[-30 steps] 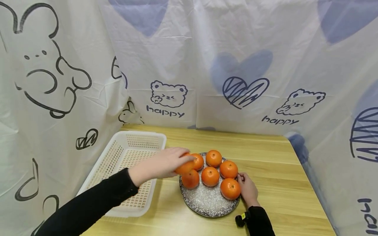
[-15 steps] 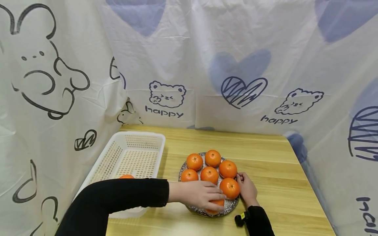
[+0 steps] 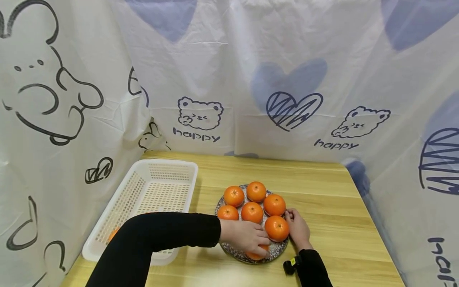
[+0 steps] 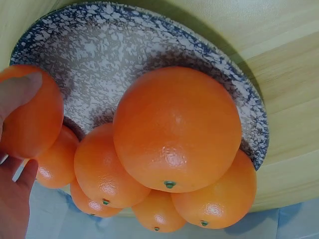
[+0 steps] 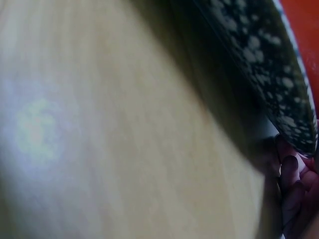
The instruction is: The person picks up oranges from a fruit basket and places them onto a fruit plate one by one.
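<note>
My left hand (image 3: 246,236) reaches over a round speckled plate (image 3: 277,250) and holds an orange (image 3: 256,254) at its near side. In the left wrist view the thumb lies on that orange (image 4: 37,117) and fingertips show below it. Several other oranges (image 3: 252,212) sit close together on the plate's middle and far part. At the plate's right rim my right hand (image 3: 298,230) grips the edge. Its curled fingers (image 5: 290,172) show under the rim in the right wrist view. My left forearm hides part of the basket.
A white perforated basket (image 3: 168,171) stands left on the wooden table (image 3: 315,187), with a bit of orange fruit (image 3: 112,234) showing beside the sleeve. A printed curtain (image 3: 251,131) hangs behind the table and along both sides.
My left hand has carried an orange from the plate's far left, beside the basket, to its near side. The right hand has stayed at the rim. The head view has shifted slightly.
</note>
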Tool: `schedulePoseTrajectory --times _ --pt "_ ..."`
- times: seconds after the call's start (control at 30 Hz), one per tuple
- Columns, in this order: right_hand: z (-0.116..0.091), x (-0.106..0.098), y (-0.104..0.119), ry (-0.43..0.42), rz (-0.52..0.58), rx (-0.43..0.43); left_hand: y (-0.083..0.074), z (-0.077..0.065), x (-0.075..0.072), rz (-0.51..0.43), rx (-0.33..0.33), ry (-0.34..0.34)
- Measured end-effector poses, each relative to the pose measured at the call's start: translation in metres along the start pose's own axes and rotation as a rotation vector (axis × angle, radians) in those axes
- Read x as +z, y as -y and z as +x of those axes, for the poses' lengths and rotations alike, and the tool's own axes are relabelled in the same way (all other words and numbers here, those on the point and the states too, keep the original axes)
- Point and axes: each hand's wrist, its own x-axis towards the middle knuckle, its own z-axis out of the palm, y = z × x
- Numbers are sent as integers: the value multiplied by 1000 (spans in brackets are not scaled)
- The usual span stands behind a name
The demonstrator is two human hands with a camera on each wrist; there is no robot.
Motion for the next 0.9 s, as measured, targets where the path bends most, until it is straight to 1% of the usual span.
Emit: schedulePoseTrajectory --times 0.07,0.17,0.33,0.6,0.73,0.9 --pt "1 0 0 -1 -5 -1 2 1 0 -27 8 44" --pt "2 0 2 -6 -8 -4 4 4 -1 -65 2 102" --pt "3 0 3 -11 -6 -8 6 7 -3 -93 -13 145" --pt "2 1 2 -14 -10 -8 7 7 -5 -132 -24 153" --pt "2 2 0 -14 -13 -6 8 7 -6 -147 -27 144" --pt "1 2 -1 -15 -10 -3 10 5 -8 -177 -36 118"
